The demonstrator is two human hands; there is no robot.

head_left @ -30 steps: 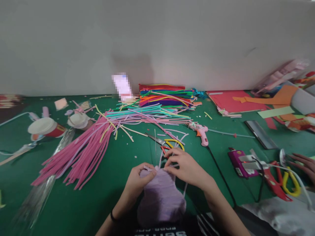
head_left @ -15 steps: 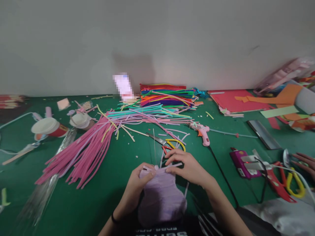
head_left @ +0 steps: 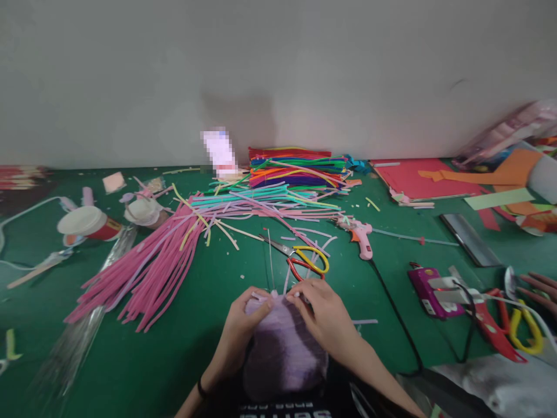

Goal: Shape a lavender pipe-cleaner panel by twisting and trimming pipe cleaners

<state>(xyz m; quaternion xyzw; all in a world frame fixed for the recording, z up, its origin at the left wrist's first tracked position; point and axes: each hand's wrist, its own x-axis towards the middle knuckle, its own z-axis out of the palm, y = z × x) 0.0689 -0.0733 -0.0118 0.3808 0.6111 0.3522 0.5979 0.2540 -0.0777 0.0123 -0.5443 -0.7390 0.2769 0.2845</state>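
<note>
A lilac body [head_left: 285, 354] built from rows of fuzzy pipe cleaners is held in front of my chest. My left hand [head_left: 243, 318] grips its upper left edge, thumb on the near face. At the upper right edge, my right hand [head_left: 324, 310] pinches a lilac pipe cleaner between thumb and fingertips. A thin straight wire [head_left: 270, 261] sticks up from the top of the body. Just beyond my hands lie scissors [head_left: 311, 261] with yellow and red handles. Part of the pinched strand is hidden by my fingers.
Pink pipe cleaners [head_left: 152, 273] spread at left, beside paper cups [head_left: 87, 222]. Multicoloured bundles [head_left: 296, 168] lie at the back. A pink glue gun [head_left: 362, 237] trails a black cord at right. Another person's hand [head_left: 539, 289] is near red pliers [head_left: 500, 331] at the right edge.
My right hand has drawn in closer to the body's top edge, its fingers curling into a tighter pinch. More of the scissors' red handle shows. My left hand stays in place.
</note>
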